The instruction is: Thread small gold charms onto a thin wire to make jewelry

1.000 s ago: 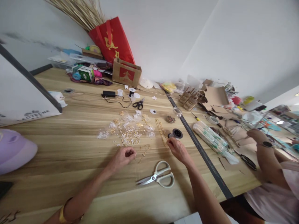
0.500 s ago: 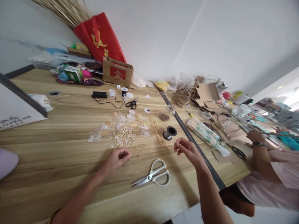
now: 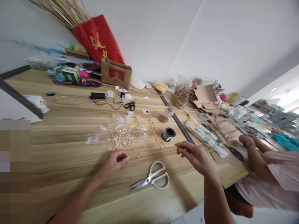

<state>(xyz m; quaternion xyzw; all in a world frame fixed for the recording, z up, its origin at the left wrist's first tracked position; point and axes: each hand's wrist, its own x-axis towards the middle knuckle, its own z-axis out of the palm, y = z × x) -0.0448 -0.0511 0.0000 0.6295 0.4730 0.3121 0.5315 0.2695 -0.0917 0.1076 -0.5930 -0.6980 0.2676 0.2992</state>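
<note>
My left hand [image 3: 119, 159] rests low over the table with thumb and fingers pinched at the end of a thin gold beaded strand [image 3: 138, 155]. My right hand [image 3: 190, 154] hangs above the table to the right, fingertips drawn together; anything between them is too fine to make out. Between the hands, nearer to me, lie scissors [image 3: 151, 178] with cream handles, blades slightly apart. Beyond my left hand spreads a pile of gold and clear beads [image 3: 121, 137] among small plastic bags. A spool of fine thread or wire [image 3: 168, 134] stands just beyond my right hand, beside a longer gold chain [image 3: 155, 133].
Black scissors [image 3: 130, 105], a black adapter [image 3: 97, 95] and a dish of brown beads [image 3: 163, 118] lie farther back. A paper bag [image 3: 116, 74] and red bag [image 3: 100, 40] stand by the wall. At right are bagged sticks [image 3: 203, 133] and a co-worker's arm [image 3: 255, 158].
My right hand has moved slightly to the right, away from my left hand. My left hand keeps its pinch by the beaded strand. The view has shifted a little.
</note>
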